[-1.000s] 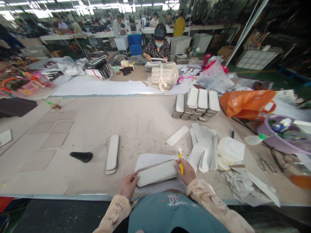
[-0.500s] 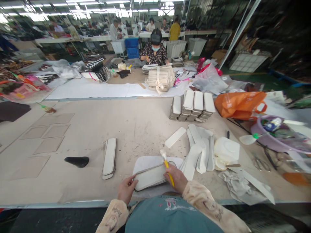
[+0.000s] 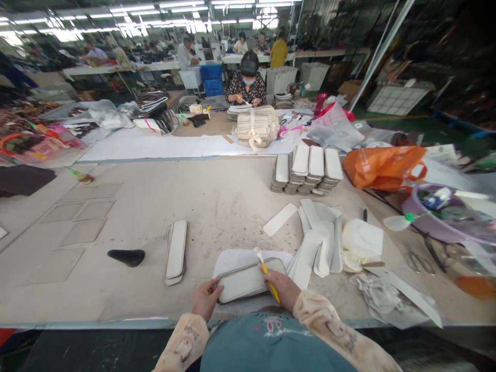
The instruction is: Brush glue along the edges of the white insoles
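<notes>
My left hand [image 3: 205, 298] grips the left end of a long white padded piece with a grey rim [image 3: 248, 280]. The piece lies on a white sheet [image 3: 232, 258] at the near edge of the table. My right hand [image 3: 284, 288] is closed round a yellow-handled brush [image 3: 265, 268]. The brush's white bristle tip rests at the piece's far edge.
A small stack of similar white pieces [image 3: 176, 251] and a black object [image 3: 126, 256] lie to the left. Loose white strips [image 3: 320, 240], taller stacks [image 3: 308, 169], an orange bag [image 3: 382, 165] and a purple basin [image 3: 445, 214] sit to the right. A person [image 3: 248, 80] works across the table.
My right hand has swung the brush from upright beside the piece's right end to lying across its far edge. The left hand has kept its hold.
</notes>
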